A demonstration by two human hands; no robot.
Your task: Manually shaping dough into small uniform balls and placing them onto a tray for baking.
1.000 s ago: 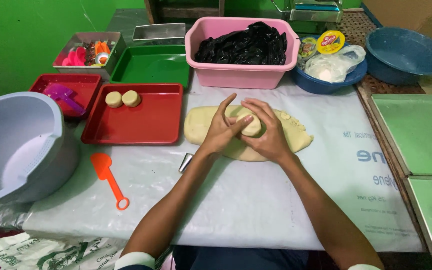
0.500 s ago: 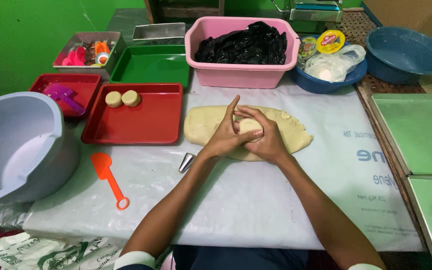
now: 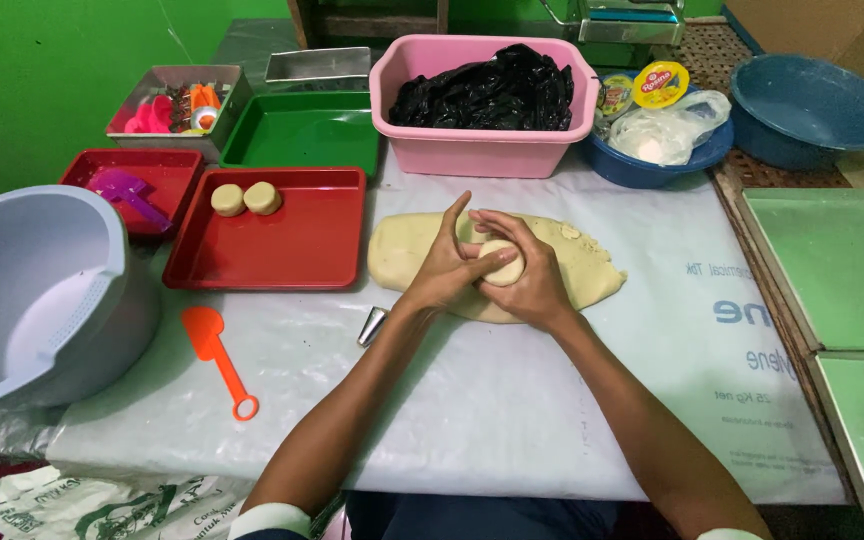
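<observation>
Hands meet over the middle of the table: left hand (image 3: 442, 268) and right hand (image 3: 532, 280) are cupped against each other, fingers curled partly closed around a small round dough piece (image 3: 502, 262) that shows pale between the thumbs. Compared with a second ago, when both palms lay flatter on the slab with fingers spread, the hands have drawn in and lifted slightly, and the rounded lump now sits clear between them; I judge a portion has been taken off the slab and is being shaped into a puck. Dough slab (image 3: 592, 270) lies directly beneath and behind the hands on the white plastic sheet (image 3: 472, 420), unchanged in outline. Small metal cone (image 3: 372, 326) rests on the sheet just beside the left wrist, untouched. Left of the slab, red tray (image 3: 302, 250) carries two finished dough rounds (image 3: 245, 198) at its far corner, same count as before. Orange scoop (image 3: 214, 355) lies nearer, by the grey colander bowl (image 3: 42, 290). Further back: green tray (image 3: 302, 130), pink tub (image 3: 482, 140) holding black plastic, blue basins at the far right. Pale green trays (image 3: 842, 270) sit at the right edge.
</observation>
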